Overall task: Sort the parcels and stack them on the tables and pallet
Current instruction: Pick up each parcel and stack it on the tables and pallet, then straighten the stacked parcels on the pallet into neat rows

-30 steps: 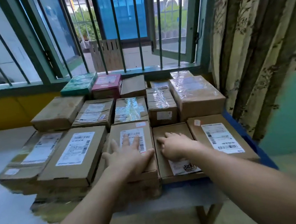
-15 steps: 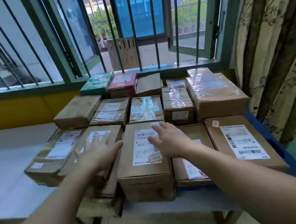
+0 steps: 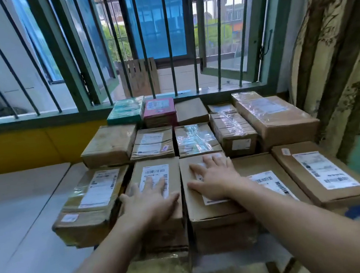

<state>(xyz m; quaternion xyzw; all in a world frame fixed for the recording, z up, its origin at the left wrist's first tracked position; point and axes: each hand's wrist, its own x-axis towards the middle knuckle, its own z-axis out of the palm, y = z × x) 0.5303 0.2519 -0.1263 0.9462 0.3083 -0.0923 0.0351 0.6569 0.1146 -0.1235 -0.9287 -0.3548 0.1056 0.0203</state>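
Two brown cardboard parcels lie side by side at the centre of the frame, each with its long axis running from the lower edge up toward the barred window (image 3: pixel 161 35), short ends facing the person. The left hand (image 3: pixel 150 199) lies flat on top of the left parcel (image 3: pixel 162 218), fingers spread wide and palm down, covering the lower part of its white shipping label (image 3: pixel 156 173); it grips nothing. The right hand (image 3: pixel 214 180) rests the same way on the right parcel (image 3: pixel 207 215), fingers splayed toward the far end, over that box's label. Both parcels sit under the palms, not between fingers and thumb.

Barcodes and lines of print show on the labels, but the writing is too blurred to read. More parcels crowd the table (image 3: pixel 41 257): a taped box (image 3: pixel 92 205) at centre left, a long flat box (image 3: pixel 321 175) at right with a barcode label, a green box (image 3: pixel 125 110) and a pink box (image 3: pixel 159 111) at the upper middle beneath the window sill
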